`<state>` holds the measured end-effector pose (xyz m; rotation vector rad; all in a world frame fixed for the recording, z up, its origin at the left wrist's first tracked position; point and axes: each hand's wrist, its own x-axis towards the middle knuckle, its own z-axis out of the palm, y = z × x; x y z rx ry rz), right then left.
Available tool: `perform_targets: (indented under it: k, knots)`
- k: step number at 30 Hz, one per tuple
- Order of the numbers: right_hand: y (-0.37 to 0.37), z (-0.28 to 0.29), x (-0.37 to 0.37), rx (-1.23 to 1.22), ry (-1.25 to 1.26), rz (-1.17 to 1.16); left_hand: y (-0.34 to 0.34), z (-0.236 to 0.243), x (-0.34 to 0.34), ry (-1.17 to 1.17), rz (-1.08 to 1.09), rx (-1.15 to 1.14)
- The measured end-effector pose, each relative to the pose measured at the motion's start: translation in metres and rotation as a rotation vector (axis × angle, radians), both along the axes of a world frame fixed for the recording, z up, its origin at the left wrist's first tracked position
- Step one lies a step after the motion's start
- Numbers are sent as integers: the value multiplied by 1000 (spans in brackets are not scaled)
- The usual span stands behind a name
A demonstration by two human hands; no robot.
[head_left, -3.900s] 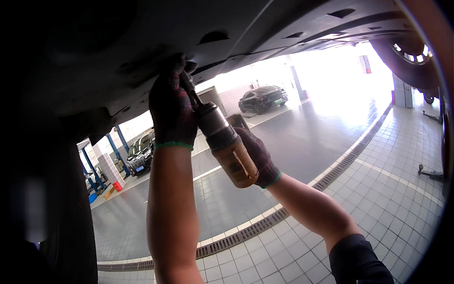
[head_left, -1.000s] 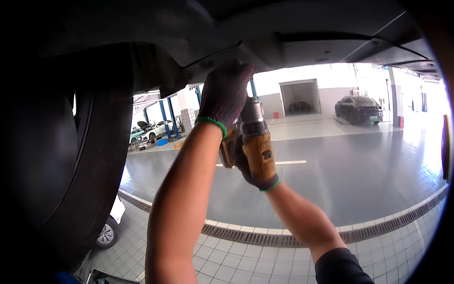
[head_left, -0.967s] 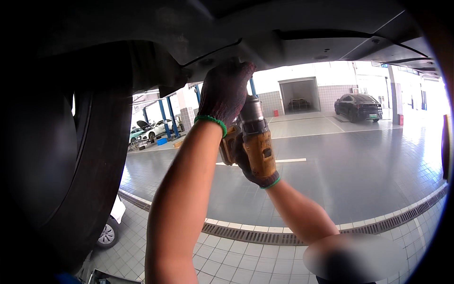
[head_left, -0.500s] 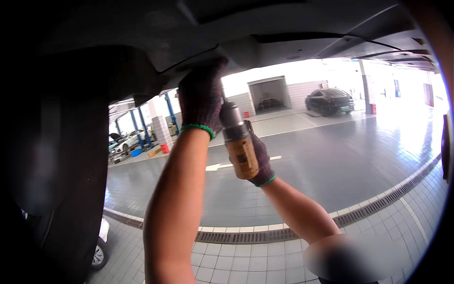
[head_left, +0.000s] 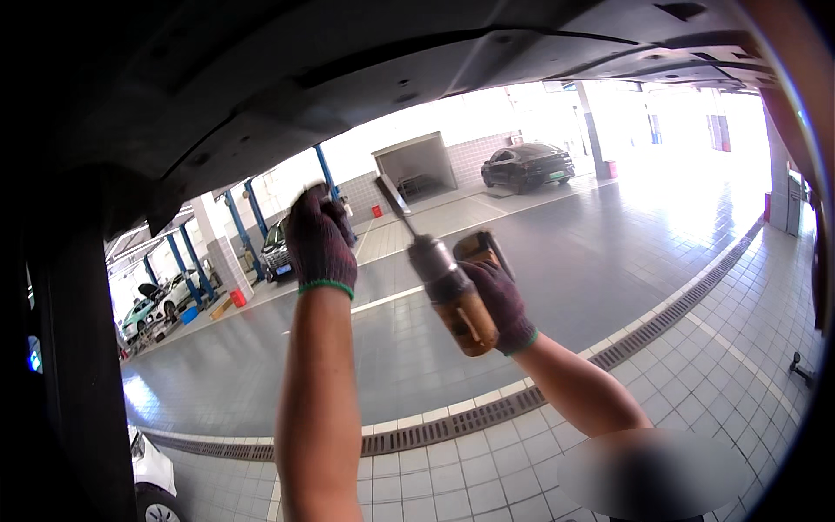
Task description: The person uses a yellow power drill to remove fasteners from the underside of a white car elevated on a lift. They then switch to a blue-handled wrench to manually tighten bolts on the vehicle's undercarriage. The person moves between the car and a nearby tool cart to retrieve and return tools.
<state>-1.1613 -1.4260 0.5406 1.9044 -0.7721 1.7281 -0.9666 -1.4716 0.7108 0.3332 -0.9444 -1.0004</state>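
"What's the count, nearest first?"

"Two gloved hands, the left hand (head_left: 323,239) and the right hand (head_left: 500,300). One power drill (head_left: 465,320) with one long bit (head_left: 396,202). One car underbody (head_left: 383,74) overhead. Then one drain grating (head_left: 474,421), and at least three cars: a white car (head_left: 155,465) low on the left, a dark car (head_left: 277,252) and a black car (head_left: 528,167) farther off."

"Anything in the way?"

"A dark upright mass (head_left: 83,348) blocks the left side, and a blurred oval covers the right sleeve. The left hand hides part of the dark car. Past that come blue lift posts (head_left: 237,228) and a wide doorway (head_left: 417,165)."

"And the hands?"

"Both forearms reach up from below. The left hand is raised, fingers curled close together; I can't tell whether they grip anything. The right hand's fingers are clamped around the drill's handle."

"Where's the drill?"

"Mid-view, right of the left hand, tilted with its bit pointing up and leftward, bit tip apart from the underbody."
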Motion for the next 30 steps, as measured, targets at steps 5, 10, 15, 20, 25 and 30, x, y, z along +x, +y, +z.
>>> perform_targets:
  k: [5,10,15,20,25,30]
  knots:
    - [25,-17,-102,240,-424,485,-26,-42,-76,-95,-427,211]
    - [44,-4,-212,346,-586,610,41,-31,-195,-522,-451,-166]
    - [51,3,-322,315,-689,1040,99,11,-322,-586,406,-1387]
    - [75,25,-383,283,-626,1010,128,50,-383,-776,407,-1388]
    - [110,61,-381,131,-386,178,124,62,-414,-776,417,-1404]
    - [107,75,-393,153,-414,617,121,73,-424,-599,552,-1575]
